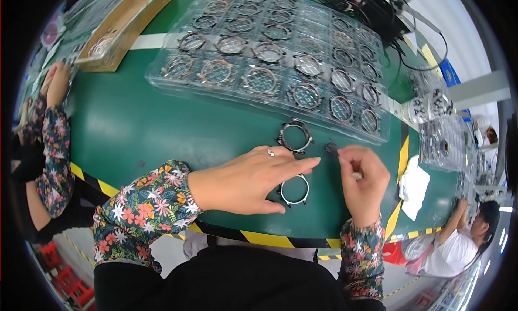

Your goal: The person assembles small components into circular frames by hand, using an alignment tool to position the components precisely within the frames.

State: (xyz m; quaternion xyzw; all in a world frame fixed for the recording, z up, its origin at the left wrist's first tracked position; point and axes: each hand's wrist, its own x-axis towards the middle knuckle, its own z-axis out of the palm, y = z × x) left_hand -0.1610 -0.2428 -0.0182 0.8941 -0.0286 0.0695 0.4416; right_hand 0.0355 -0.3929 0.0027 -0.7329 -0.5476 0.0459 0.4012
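Note:
On the green mat lie two round watch case frames: a dark one (295, 136) farther off and a silver-rimmed one (294, 190) nearer me. My left hand (253, 176) reaches across between them, fingers stretched out and thumb apart; its fingers partly cover the edges of both, and whether it touches them is unclear. To the right, my right hand (365, 178) is closed, thumb and forefinger pinched together beside a small heap of dark bits (331, 147). What the pinch holds, if anything, is too small to name.
Clear plastic trays (216, 87) full of watch case frames fill the back. A cardboard box (110, 38) stands far left, near a co-worker's hands (56, 84). White cloth (414, 188) and stacked clear trays (443, 143) lie right; black cables (372, 11) are behind. Another person (456, 241) sits right.

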